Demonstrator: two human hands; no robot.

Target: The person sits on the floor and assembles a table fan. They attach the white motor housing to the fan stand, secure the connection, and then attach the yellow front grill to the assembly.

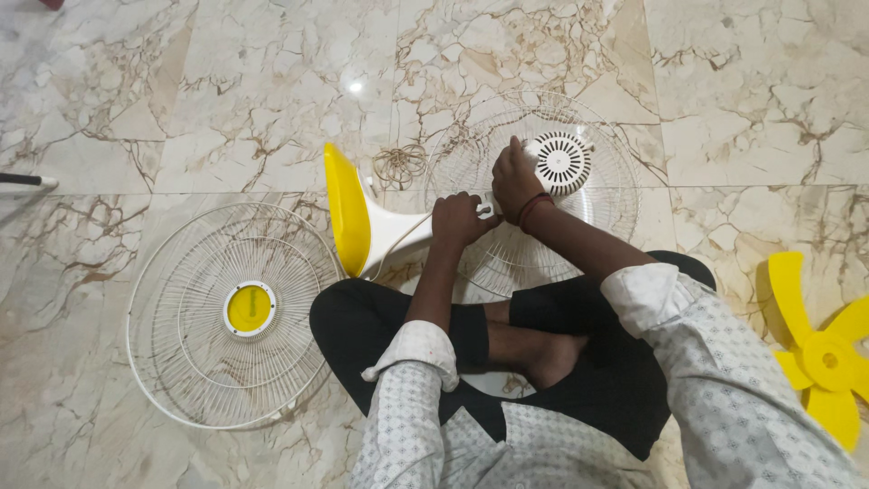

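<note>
1. Head view, far left: I see a round white wire fan guard with a yellow centre disc [237,312] lying flat on the beige veined marble floor [109,109], well apart from both hands.
2. Next right, a yellow-and-white plastic fan base [355,215] tipped on its side, its white neck running toward the hands.
3. A small coil of thin wire [399,164] lies on the floor just behind the base.
4. My left hand [460,220] is curled into a closed grip at the end of the white neck; what exactly it pinches I cannot tell.
5. My right hand [514,179], red thread band on the wrist, has its fingers bent and pressed against the white vented motor housing [560,163], touching its left side.
6. The housing sits at the centre of a second white wire fan guard [597,127], lying on the floor in front of my crossed legs.
7. Far right, a yellow plastic fan blade [819,353] lies flat on the floor, well apart from the hands.
</note>
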